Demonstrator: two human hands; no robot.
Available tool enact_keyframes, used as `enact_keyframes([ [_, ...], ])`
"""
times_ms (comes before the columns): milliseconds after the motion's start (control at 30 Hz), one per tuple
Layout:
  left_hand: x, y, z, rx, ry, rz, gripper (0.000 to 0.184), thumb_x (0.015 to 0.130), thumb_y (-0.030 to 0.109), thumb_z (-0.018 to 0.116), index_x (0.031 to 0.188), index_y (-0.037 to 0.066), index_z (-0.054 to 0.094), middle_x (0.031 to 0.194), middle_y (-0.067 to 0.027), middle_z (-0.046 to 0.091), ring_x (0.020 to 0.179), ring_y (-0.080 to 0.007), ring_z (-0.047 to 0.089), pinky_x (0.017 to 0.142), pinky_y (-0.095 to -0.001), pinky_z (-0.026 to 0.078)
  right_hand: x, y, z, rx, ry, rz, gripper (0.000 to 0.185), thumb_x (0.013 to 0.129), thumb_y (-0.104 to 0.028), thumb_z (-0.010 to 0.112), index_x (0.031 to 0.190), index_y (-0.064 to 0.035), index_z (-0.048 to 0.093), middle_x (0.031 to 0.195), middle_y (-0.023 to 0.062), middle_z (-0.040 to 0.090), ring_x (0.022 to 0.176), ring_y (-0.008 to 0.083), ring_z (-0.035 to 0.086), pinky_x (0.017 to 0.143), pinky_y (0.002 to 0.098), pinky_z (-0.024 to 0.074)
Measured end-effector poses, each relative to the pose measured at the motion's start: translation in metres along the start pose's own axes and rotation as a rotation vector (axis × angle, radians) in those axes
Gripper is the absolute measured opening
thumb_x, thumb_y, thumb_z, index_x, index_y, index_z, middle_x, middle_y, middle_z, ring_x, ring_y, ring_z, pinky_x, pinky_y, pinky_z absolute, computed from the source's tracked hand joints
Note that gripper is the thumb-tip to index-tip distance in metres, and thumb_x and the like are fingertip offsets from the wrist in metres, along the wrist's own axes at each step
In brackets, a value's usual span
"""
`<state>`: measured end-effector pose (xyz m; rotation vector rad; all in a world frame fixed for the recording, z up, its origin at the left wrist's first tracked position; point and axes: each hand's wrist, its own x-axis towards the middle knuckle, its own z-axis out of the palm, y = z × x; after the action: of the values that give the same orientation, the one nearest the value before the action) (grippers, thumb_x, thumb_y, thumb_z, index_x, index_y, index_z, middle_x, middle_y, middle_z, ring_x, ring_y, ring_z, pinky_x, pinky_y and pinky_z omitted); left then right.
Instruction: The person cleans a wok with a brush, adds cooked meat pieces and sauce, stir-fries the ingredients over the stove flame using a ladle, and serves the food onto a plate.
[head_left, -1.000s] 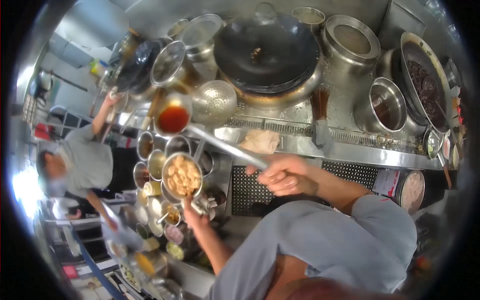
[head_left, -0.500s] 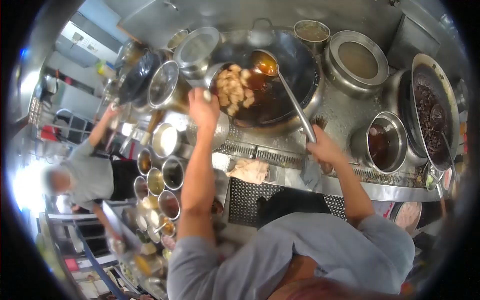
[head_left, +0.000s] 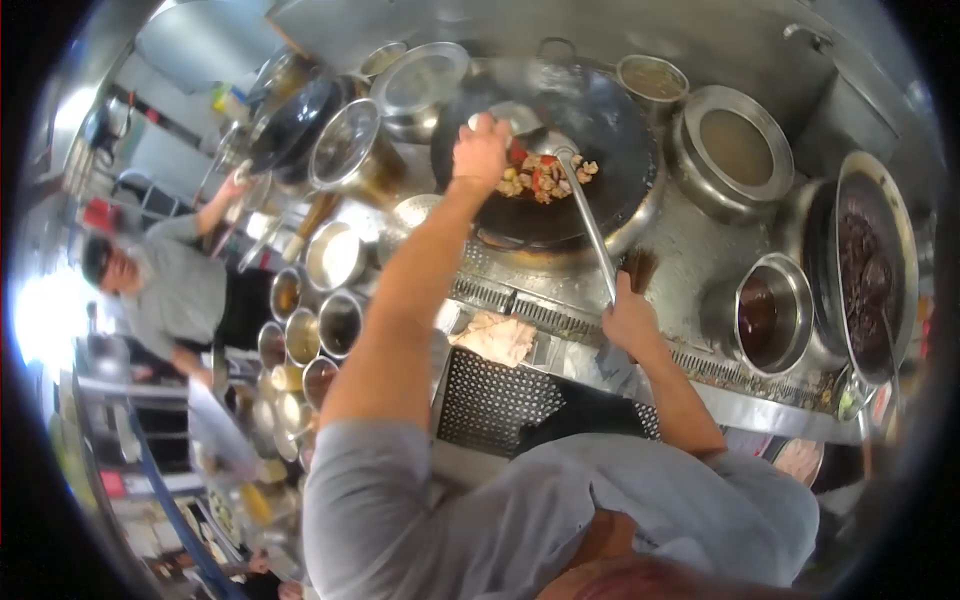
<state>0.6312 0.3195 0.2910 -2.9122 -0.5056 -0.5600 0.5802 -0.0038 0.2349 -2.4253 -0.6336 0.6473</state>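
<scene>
My left hand [head_left: 482, 155] is closed around a shiny metal bowl [head_left: 516, 117], tipped over the near left of a large dark wok [head_left: 615, 125]. Part of the bowl hides behind the fingers. A small white thing shows at the thumb; I cannot make out what it is. My right hand [head_left: 632, 322] grips a long-handled ladle [head_left: 590, 222], whose head reaches into the wok. Beside the ladle head lie browned meat pieces [head_left: 540, 182] with bits of red. Close to my right hand is a bristle brush [head_left: 640, 266].
Right of the wok stand a wide pot [head_left: 735, 145], a pot of brown sauce [head_left: 768, 315] and a pan of dark food [head_left: 865, 255]. Several seasoning tins [head_left: 303, 335] stand left. A folded cloth [head_left: 492, 338] lies at the front edge. Another person [head_left: 180, 285] works at the left.
My left hand has moved right and farther over the wok, tipping the bowl. Meat pieces now lie in the wok. The ladle no longer holds brown liquid up; its head has shifted.
</scene>
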Motion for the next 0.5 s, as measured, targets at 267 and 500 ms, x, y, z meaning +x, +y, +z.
enact_keyframes([
  [267,-0.176,-0.053,-0.057,-0.857,0.605,-1.04,0.031,0.077,0.013,0.065,0.104,-0.001,0.055,0.094,-0.0143,0.062,0.087,-0.0248,0.058,0.08,-0.0353,0.046,-0.025,-0.056,0.003,0.288,0.301,-0.546,0.044,0.086,-0.007,0.057,0.128,-0.0014,0.049,0.116,0.0193,0.057,0.098,0.0307,0.058,0.086,0.0382,0.046],
  [500,-0.552,0.002,-0.161,-1.384,0.671,-1.695,0.03,0.077,0.008,0.063,0.105,0.0,0.056,0.091,-0.0096,0.062,0.08,-0.0177,0.06,0.07,-0.031,0.049,-0.053,-0.047,0.176,-0.143,-0.772,-0.769,0.033,0.084,-0.015,0.06,0.115,-0.0025,0.059,0.093,0.0148,0.066,0.084,0.0216,0.063,0.077,0.0326,0.0492],
])
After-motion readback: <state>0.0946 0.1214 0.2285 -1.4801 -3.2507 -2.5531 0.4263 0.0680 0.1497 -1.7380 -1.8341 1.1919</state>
